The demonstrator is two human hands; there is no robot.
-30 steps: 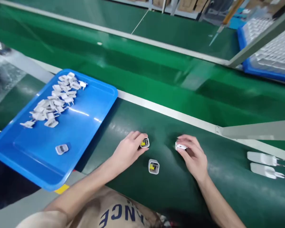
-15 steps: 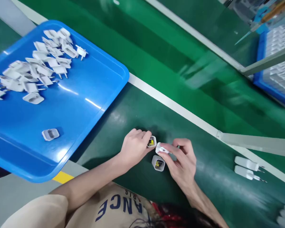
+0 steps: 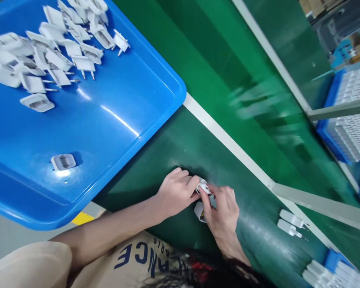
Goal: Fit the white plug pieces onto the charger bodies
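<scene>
My left hand (image 3: 178, 192) is wrapped round a white charger housing, mostly hidden by the fingers. Between the fingertips of my right hand (image 3: 223, 212) is a white plug cap (image 3: 205, 188), touching the open end of that housing. Just below, partly behind my right hand, a second white housing (image 3: 199, 211) stands on the green table. The large blue tray (image 3: 117, 132) at the left bears a pile of white plug caps (image 3: 57, 60), with one cap (image 3: 63, 162) lying apart near its front.
Two white chargers with pins (image 3: 289, 224) lie at the right. More white pieces (image 3: 316, 274) sit by a blue container at the lower right. A white metal bar (image 3: 321, 202) crosses there. Blue trays of white parts (image 3: 354, 120) stand beyond the table.
My right hand has brought the plug cap against the housing in my left hand; before, they were slightly apart. The view has shifted, so the tray looks larger.
</scene>
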